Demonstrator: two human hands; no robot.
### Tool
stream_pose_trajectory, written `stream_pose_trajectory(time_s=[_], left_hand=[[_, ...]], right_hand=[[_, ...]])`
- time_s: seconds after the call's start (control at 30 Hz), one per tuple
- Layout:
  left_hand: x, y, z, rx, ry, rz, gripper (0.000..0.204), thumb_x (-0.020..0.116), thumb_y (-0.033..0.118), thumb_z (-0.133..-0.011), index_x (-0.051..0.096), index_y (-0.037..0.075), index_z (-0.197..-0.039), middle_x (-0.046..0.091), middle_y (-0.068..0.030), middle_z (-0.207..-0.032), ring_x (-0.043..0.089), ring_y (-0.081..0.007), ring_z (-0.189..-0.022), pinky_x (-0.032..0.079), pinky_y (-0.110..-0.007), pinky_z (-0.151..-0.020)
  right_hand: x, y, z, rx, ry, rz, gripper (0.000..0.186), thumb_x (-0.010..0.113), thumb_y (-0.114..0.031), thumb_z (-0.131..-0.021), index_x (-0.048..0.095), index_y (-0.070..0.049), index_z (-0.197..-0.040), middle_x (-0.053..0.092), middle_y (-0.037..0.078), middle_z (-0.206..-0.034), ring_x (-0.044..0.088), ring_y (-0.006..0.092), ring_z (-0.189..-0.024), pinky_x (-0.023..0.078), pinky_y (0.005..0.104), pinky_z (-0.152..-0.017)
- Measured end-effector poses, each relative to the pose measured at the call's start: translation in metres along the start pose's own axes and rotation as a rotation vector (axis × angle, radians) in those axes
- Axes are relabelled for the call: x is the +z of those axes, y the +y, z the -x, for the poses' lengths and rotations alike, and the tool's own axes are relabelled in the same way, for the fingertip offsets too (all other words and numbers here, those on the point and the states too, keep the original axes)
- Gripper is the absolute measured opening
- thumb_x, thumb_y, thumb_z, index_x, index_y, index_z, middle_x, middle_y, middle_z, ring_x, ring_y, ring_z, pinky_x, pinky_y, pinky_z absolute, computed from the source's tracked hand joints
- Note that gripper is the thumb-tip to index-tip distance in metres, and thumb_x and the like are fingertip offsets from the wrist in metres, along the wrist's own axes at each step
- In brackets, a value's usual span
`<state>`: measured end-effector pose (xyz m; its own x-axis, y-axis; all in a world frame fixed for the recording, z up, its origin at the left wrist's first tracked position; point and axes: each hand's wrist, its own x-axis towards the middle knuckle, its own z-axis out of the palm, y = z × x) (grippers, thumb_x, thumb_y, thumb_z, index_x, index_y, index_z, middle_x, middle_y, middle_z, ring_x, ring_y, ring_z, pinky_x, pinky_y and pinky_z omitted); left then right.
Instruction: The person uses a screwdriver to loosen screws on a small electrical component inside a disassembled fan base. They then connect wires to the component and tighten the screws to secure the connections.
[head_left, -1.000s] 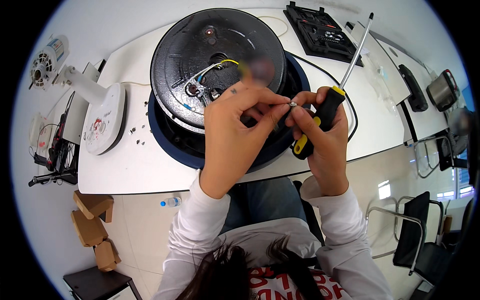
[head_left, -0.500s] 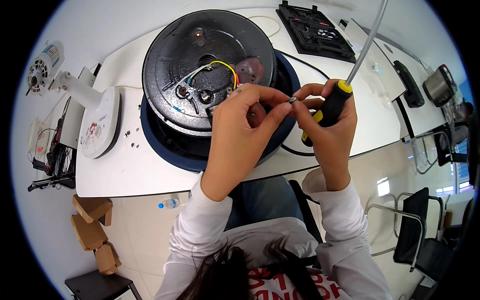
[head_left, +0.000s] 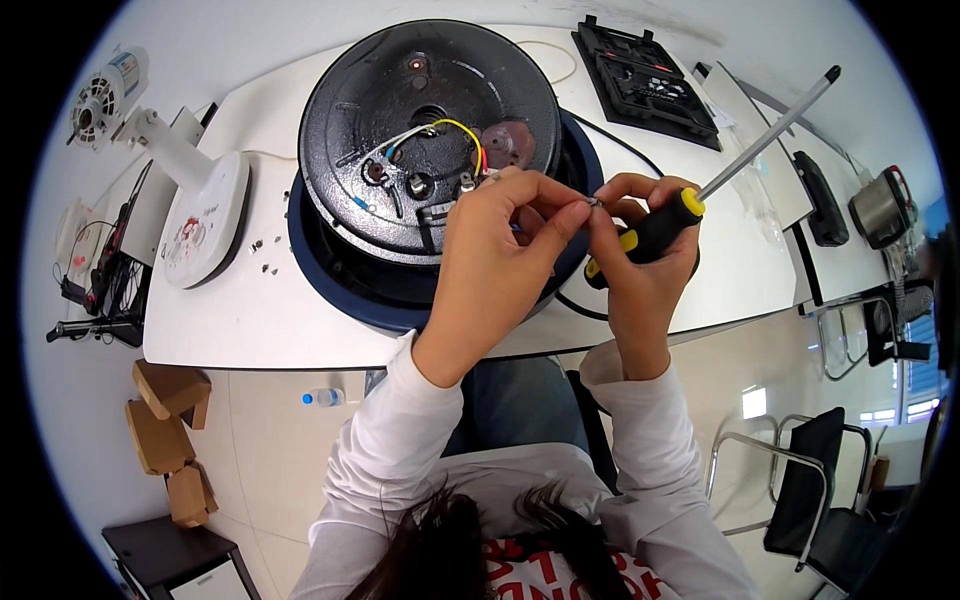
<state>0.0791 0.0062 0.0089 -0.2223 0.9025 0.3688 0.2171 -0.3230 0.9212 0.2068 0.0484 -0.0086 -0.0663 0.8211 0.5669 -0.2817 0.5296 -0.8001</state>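
My right hand [head_left: 648, 258] wraps its lower fingers round a black-and-yellow screwdriver [head_left: 663, 228], whose long shaft points up and to the right. Its thumb and index finger also pinch a tiny metal piece [head_left: 595, 202] against the fingertips of my left hand [head_left: 508, 262]. That piece, which looks like a small screw or wire terminal, is mostly covered by fingers. Behind my left hand lies a round black metal plate [head_left: 345, 125], wet-looking, resting tilted on a dark blue round base [head_left: 315, 275]. A yellow wire [head_left: 470, 130], with white and red ones, rises from its centre.
An open black tool case [head_left: 640, 85] lies at the table's back right. A white fan [head_left: 205, 215] stands on the left, with several small screws [head_left: 262, 252] beside it. A black cable [head_left: 625, 140] runs behind the base. Cardboard boxes [head_left: 160, 437] and a bottle [head_left: 325, 397] are on the floor.
The screwdriver's shaft has tipped further to the right. Both hands stay together at the small piece, and the whole view has shifted slightly.
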Motion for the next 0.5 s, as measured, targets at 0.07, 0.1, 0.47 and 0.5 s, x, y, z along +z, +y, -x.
stream_pose_trajectory(time_s=[0.07, 0.1, 0.47, 0.5], left_hand=[[0.001, -0.001, 0.001, 0.006, 0.016, 0.018, 0.012, 0.069, 0.010, -0.088, 0.067, 0.000, -0.092, 0.061, 0.0001, -0.066, 0.051, -0.0029, -0.052, 0.038, -0.016, -0.048], [0.002, -0.002, 0.002, 0.012, 0.029, 0.027, 0.011, 0.069, 0.010, -0.087, 0.067, 0.000, -0.092, 0.062, -0.0005, -0.068, 0.051, -0.0029, -0.053, 0.039, -0.016, -0.048], [0.002, -0.004, 0.009, 0.088, 0.104, 0.172, 0.009, 0.074, 0.000, -0.079, 0.070, 0.000, -0.087, 0.060, -0.0026, -0.077, 0.060, -0.0057, -0.062, 0.041, -0.015, -0.053], [0.004, -0.004, 0.011, 0.095, 0.113, 0.196, 0.009, 0.073, -0.002, -0.079, 0.070, 0.000, -0.087, 0.060, -0.0030, -0.078, 0.061, -0.0063, -0.063, 0.043, -0.015, -0.054]], right_hand=[[-0.002, 0.002, 0.000, -0.063, -0.031, 0.014, 0.044, 0.068, 0.010, -0.078, 0.037, -0.010, -0.103, 0.061, 0.011, -0.098, 0.065, 0.0137, -0.087, 0.048, 0.0178, -0.063], [-0.001, 0.002, 0.000, -0.057, -0.023, 0.021, 0.044, 0.068, 0.009, -0.079, 0.037, -0.010, -0.103, 0.061, 0.011, -0.098, 0.065, 0.0136, -0.087, 0.048, 0.0178, -0.063], [-0.001, -0.016, 0.012, 0.127, -0.043, -0.045, 0.032, 0.066, -0.001, -0.087, 0.040, -0.008, -0.105, 0.060, 0.011, -0.099, 0.061, 0.0107, -0.083, 0.047, 0.0183, -0.057], [-0.001, -0.018, 0.013, 0.180, -0.046, -0.068, 0.031, 0.065, -0.003, -0.088, 0.040, -0.007, -0.105, 0.060, 0.011, -0.099, 0.061, 0.0110, -0.083, 0.047, 0.0189, -0.057]])
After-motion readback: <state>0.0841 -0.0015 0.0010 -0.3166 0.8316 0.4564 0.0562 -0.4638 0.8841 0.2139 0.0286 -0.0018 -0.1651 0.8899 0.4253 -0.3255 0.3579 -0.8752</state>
